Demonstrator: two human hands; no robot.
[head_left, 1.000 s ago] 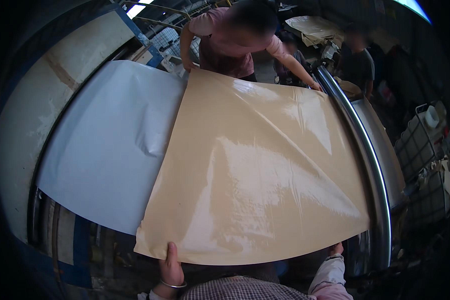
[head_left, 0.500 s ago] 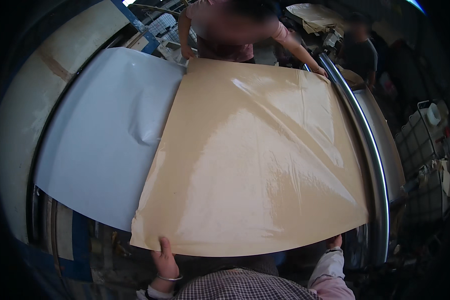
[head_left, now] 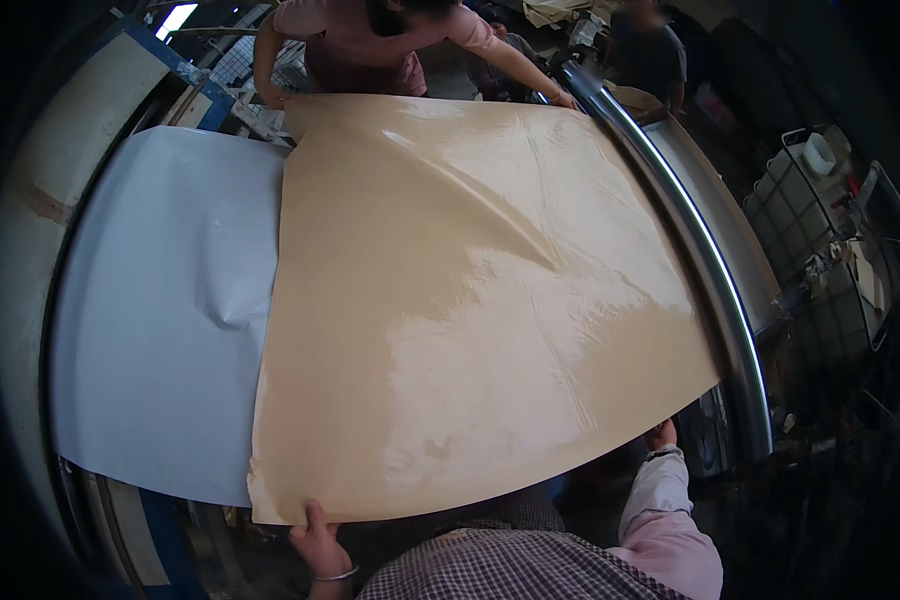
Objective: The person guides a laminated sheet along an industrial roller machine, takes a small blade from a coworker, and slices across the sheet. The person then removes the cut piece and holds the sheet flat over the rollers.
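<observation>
A large glossy tan sheet (head_left: 430,330), like coated paper, lies spread before me with a diagonal crease in its far half. My left hand (head_left: 320,543) pinches its near left corner, thumb on top and fingers underneath. At the near right corner, my right hand (head_left: 661,434) grips the edge from below; most of its fingers are hidden under the sheet. The tan sheet overlaps a white sheet (head_left: 160,320) on the left, which has a dented wrinkle. Across from me, a co-worker's hand (head_left: 564,99) holds the far right corner, and the other hand is at the far left corner.
A shiny metal roller (head_left: 705,240) runs along the tan sheet's right side. A pale machine housing (head_left: 30,260) with blue framing borders the left. Farther right stands a wire cage (head_left: 805,200) with a white container on it. Another person (head_left: 648,55) is at the far right.
My view has shifted, so the far side sits more to the left. The diagonal crease looks shorter and the sheet smoother near its right corner. Both my hands keep their hold.
</observation>
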